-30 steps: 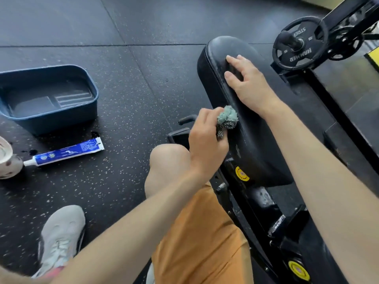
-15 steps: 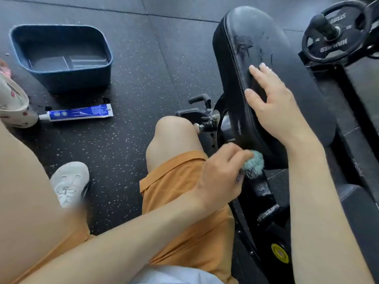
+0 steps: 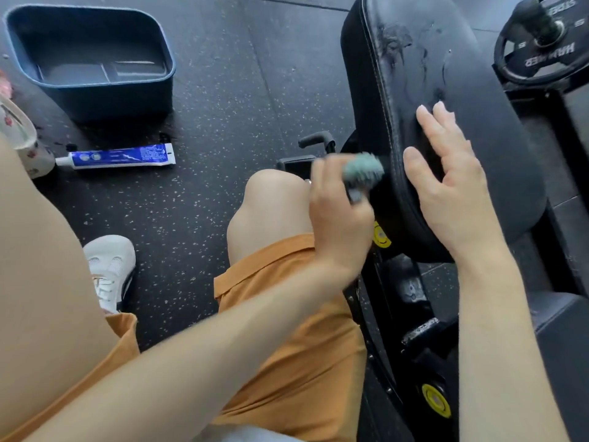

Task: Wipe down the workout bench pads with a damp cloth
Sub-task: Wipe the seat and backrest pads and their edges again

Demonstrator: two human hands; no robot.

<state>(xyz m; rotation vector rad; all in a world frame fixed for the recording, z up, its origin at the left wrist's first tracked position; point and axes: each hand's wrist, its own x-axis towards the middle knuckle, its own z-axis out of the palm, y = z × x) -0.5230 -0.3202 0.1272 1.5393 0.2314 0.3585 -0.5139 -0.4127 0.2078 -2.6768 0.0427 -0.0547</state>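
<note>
A person's left hand (image 3: 341, 218) grips a balled teal cloth (image 3: 363, 170), fingers curled round it, against the side of the black bench pad (image 3: 462, 90). The right hand (image 3: 452, 193) lies flat on top, fingers straight and slightly apart. Streaks mark the pad beyond those fingertips. Well left, a tube (image 3: 118, 156) and a blue tub (image 3: 92, 81) sit on the floor.

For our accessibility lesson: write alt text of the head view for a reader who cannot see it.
A person's left hand holds a bunched teal cloth against the side of a black bench pad, while the right hand rests flat on its top. A blue tub and a blue tube lie on the dark floor to the left.
</note>
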